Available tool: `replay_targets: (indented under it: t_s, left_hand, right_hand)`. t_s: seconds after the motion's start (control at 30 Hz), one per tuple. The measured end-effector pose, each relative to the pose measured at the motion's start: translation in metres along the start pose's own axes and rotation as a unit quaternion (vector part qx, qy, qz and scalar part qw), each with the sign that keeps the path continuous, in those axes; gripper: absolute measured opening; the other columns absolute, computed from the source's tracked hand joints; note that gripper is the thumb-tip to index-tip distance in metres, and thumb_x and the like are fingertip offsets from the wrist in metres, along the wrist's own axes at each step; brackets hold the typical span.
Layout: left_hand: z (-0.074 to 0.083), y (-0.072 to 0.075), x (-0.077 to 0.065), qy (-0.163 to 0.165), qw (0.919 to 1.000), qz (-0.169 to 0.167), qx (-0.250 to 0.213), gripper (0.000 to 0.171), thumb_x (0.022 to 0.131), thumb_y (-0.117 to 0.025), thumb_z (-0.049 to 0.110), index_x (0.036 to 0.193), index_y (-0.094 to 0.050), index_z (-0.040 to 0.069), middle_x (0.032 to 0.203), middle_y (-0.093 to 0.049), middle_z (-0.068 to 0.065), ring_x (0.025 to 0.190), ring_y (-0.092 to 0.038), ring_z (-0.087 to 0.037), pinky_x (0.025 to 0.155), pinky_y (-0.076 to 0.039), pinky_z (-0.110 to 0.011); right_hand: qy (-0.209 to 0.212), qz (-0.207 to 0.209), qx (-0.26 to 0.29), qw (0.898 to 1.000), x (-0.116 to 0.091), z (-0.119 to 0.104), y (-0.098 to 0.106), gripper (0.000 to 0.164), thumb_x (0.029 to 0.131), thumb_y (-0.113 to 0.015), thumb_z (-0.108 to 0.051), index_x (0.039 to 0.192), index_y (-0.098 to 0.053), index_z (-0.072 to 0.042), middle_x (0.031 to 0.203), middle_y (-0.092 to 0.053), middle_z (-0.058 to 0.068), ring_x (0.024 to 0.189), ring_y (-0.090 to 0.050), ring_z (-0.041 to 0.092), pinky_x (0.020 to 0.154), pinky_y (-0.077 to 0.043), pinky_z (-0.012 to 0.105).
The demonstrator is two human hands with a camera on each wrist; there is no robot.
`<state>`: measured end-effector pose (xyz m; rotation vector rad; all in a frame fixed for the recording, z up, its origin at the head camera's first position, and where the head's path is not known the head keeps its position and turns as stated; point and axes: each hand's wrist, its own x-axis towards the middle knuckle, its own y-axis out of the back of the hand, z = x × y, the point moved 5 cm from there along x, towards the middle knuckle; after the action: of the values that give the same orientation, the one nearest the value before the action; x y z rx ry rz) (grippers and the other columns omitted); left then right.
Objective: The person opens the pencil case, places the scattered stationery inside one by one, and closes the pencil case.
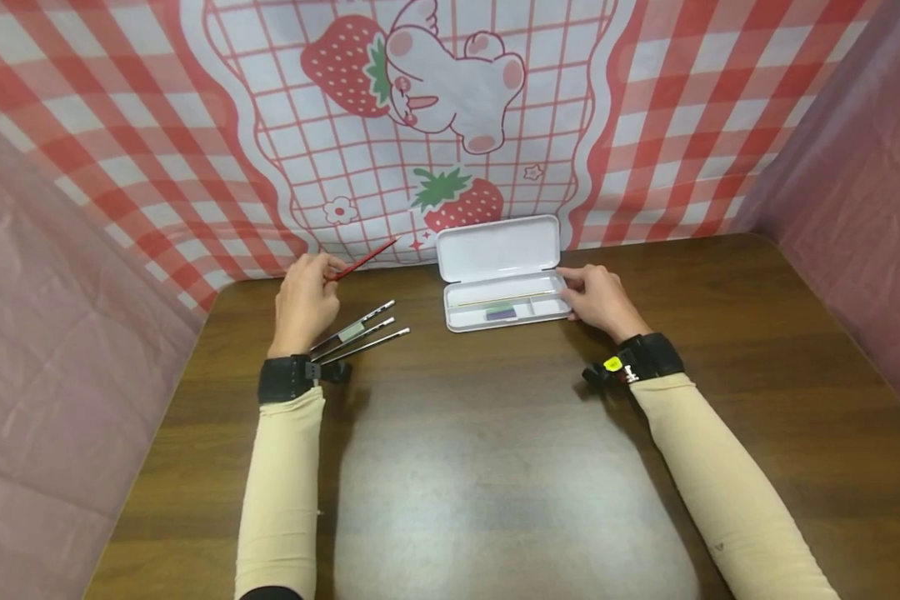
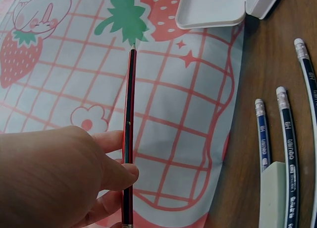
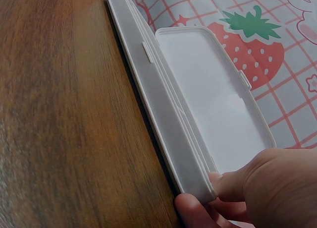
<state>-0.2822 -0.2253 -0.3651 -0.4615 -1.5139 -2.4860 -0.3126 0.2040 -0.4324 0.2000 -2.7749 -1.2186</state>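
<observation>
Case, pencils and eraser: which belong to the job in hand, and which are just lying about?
In the job:
red-and-black pencil, held in the left hand
open white case, gripped at one end by the right hand

Apparently just lying about, in no hand:
three white-tipped pencils
pale green eraser
yellow stick inside the case

Lid (image 1: 499, 250) bars case (image 1: 495, 287) from behind; front is free.

The setting is a curtained tabletop workspace, identified by a wood-grained table (image 1: 495, 467), pink side curtains (image 1: 52, 333) and a checked backdrop cloth (image 1: 682, 117).
</observation>
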Motion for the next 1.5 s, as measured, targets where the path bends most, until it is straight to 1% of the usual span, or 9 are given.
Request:
replay_targets:
  t_s: [0.2,0.5,0.67,0.83,1.03,1.23,1.37,1.5]
  left_hand:
    - [0.001,-0.007,-0.001,-0.006,0.9998,-0.011,0.015,0.031,0.085,-0.062,-0.001,0.111,-0.07,0.014,0.102,-0.064,-0.014,0.101,-0.059,-0.035,0.079,-0.051,-0.057]
    - [0.009,-0.014,-0.001,-0.043,0.9983,-0.002,0.038,0.031,0.082,-0.06,-0.005,0.106,-0.071,0.012,0.094,-0.063,-0.015,0.095,-0.06,-0.038,0.076,-0.051,-0.055]
    - [0.012,-0.018,-0.001,-0.046,0.9977,-0.012,0.048,0.032,0.083,-0.061,-0.005,0.106,-0.072,0.014,0.095,-0.063,-0.013,0.094,-0.059,-0.035,0.074,-0.051,-0.052]
    - [0.017,-0.023,0.002,-0.053,0.9968,-0.02,0.057,0.031,0.083,-0.062,-0.004,0.106,-0.072,0.015,0.095,-0.063,-0.012,0.095,-0.059,-0.034,0.073,-0.052,-0.051]
    - [0.025,-0.03,0.005,-0.054,0.9965,-0.029,0.057,0.031,0.084,-0.063,-0.003,0.107,-0.071,0.016,0.098,-0.064,-0.011,0.097,-0.059,-0.034,0.074,-0.053,-0.052]
    - [0.032,-0.038,0.005,-0.065,0.996,-0.028,0.054,0.031,0.084,-0.063,-0.004,0.106,-0.072,0.015,0.098,-0.065,-0.011,0.097,-0.059,-0.034,0.074,-0.053,-0.052]
    - [0.038,-0.041,0.006,-0.07,0.996,-0.029,0.048,0.03,0.084,-0.063,-0.004,0.105,-0.072,0.015,0.099,-0.066,-0.012,0.097,-0.06,-0.034,0.074,-0.053,-0.053]
    - [0.044,-0.043,0.008,-0.072,0.9955,-0.035,0.051,0.03,0.085,-0.063,-0.004,0.105,-0.073,0.015,0.099,-0.066,-0.011,0.096,-0.059,-0.033,0.074,-0.053,-0.051]
  right_hand:
    - [-0.002,-0.003,-0.001,1.0,0.001,0.0,-0.001,0.047,0.094,-0.064,-0.008,0.141,-0.058,-0.008,0.109,-0.068,0.023,0.054,-0.063,0.013,0.046,-0.048,0.018]
    - [-0.003,-0.005,-0.001,1.0,0.0,0.001,0.0,0.047,0.094,-0.063,-0.008,0.141,-0.057,-0.007,0.11,-0.065,0.023,0.055,-0.062,0.015,0.047,-0.048,0.018]
    - [0.0,-0.005,-0.003,1.0,0.0,0.001,0.0,0.047,0.094,-0.064,-0.009,0.141,-0.058,-0.008,0.11,-0.066,0.022,0.055,-0.062,0.015,0.047,-0.048,0.019]
    - [-0.002,-0.006,-0.001,1.0,-0.001,0.0,0.0,0.047,0.094,-0.064,-0.009,0.141,-0.058,-0.008,0.111,-0.065,0.023,0.056,-0.063,0.015,0.048,-0.048,0.019]
    - [-0.006,-0.008,0.0,1.0,0.0,0.001,0.0,0.048,0.094,-0.063,-0.009,0.141,-0.057,-0.008,0.113,-0.064,0.023,0.056,-0.063,0.015,0.048,-0.049,0.019]
    - [-0.003,-0.007,0.002,1.0,0.001,0.002,-0.001,0.047,0.094,-0.064,-0.009,0.141,-0.058,-0.008,0.112,-0.065,0.024,0.054,-0.062,0.014,0.047,-0.048,0.018]
    - [-0.002,-0.008,0.005,1.0,0.001,0.002,-0.001,0.047,0.094,-0.064,-0.009,0.141,-0.058,-0.008,0.111,-0.066,0.024,0.055,-0.063,0.014,0.047,-0.049,0.018]
    - [-0.002,-0.007,0.004,1.0,0.0,0.002,0.0,0.047,0.094,-0.064,-0.009,0.141,-0.057,-0.008,0.11,-0.068,0.024,0.055,-0.062,0.014,0.048,-0.049,0.018]
